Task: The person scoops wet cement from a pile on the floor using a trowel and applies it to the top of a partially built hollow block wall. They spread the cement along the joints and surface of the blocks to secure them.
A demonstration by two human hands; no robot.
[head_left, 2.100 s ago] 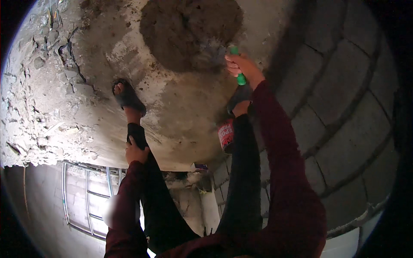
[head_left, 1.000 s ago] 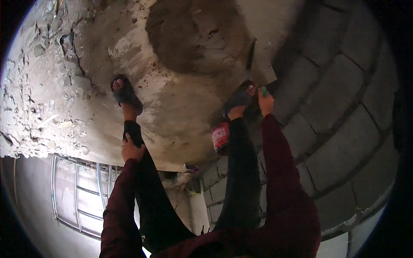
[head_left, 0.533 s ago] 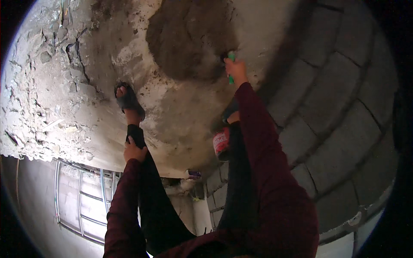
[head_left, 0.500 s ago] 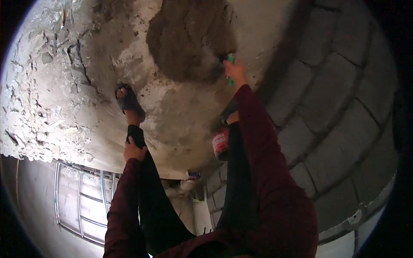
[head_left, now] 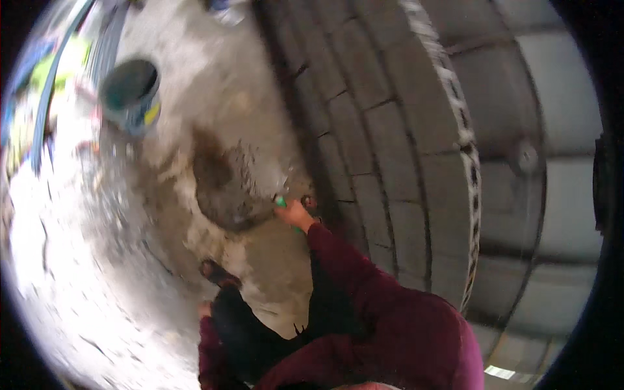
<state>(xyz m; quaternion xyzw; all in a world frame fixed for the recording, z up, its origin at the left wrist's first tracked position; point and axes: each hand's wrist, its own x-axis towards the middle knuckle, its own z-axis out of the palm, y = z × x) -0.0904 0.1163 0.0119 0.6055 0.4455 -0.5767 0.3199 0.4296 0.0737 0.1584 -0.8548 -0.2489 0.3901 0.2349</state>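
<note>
My right hand [head_left: 294, 213] is closed round the green handle of a trowel [head_left: 281, 201]; its blade is blurred. It is at the near right edge of a dark, wet patch of mortar [head_left: 224, 188] on the floor. The patch has a browner heap on its left side and a greyer, rougher area on the right. My left hand [head_left: 205, 309] is beside my left knee, partly hidden and smeared, so its fingers do not show clearly.
A wall of grey blocks [head_left: 364, 130] runs along the right. Farther off at left stands a dark bucket [head_left: 130, 97] with a yellow mark, beside long dark strips [head_left: 55, 78]. My sandalled left foot [head_left: 221, 273] stands just short of the patch.
The view has swung, bringing the bucket and more block wall into sight; the red can by my right leg is out of view. My right hand keeps hold of the trowel.
</note>
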